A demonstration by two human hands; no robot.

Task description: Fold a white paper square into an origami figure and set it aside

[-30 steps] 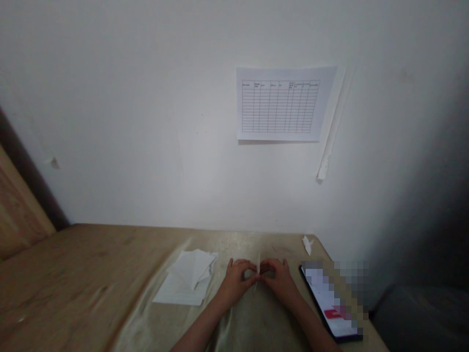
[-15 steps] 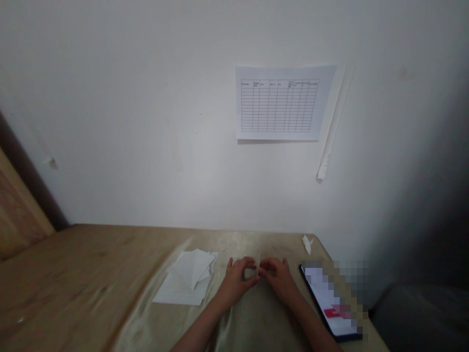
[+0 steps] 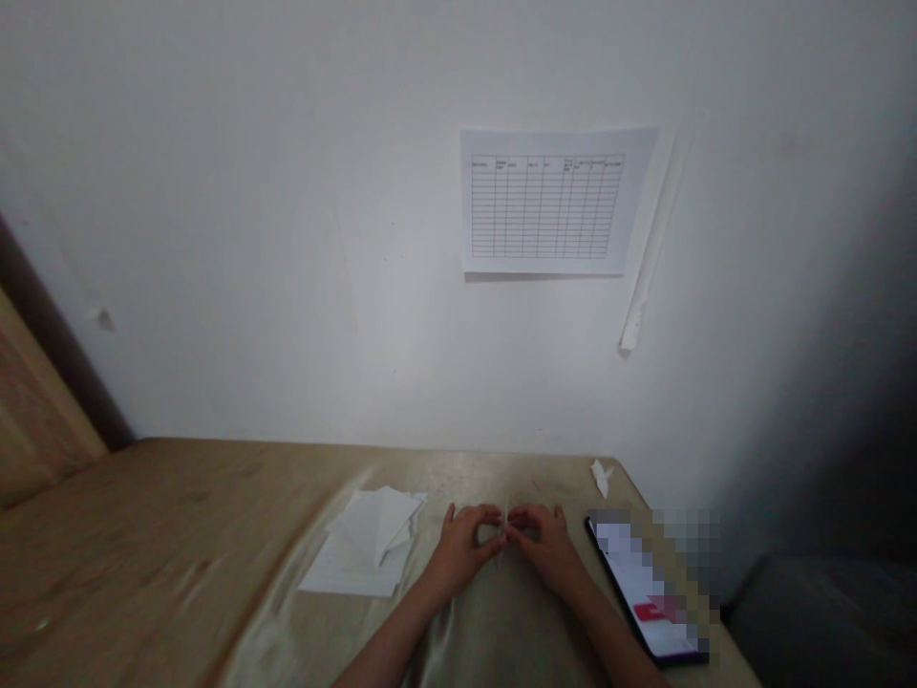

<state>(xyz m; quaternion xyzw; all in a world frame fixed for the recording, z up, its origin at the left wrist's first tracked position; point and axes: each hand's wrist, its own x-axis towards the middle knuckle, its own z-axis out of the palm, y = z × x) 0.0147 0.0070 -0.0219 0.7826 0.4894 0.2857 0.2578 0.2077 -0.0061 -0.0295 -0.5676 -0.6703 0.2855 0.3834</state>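
White wall (image 3: 287, 239): plain, behind a smooth tan surface (image 3: 179, 535).
Thin white paper piece (image 3: 505, 516): upright, nearly edge-on, between left hand (image 3: 462, 547) and right hand (image 3: 544, 543); probably light, flexible and easily creased, best held by its edges.
Grip: fingertips of both hands nearly closed, seeming to pinch it; exact contact too small to tell.
Forearms (image 3: 401, 626): slanting inward from below, fingers curled, hands facing each other.
White paper sheets (image 3: 365, 554): loosely stacked, left of the hands.
Black-edged phone (image 3: 634, 588): flat, right of them, partly pixelated.
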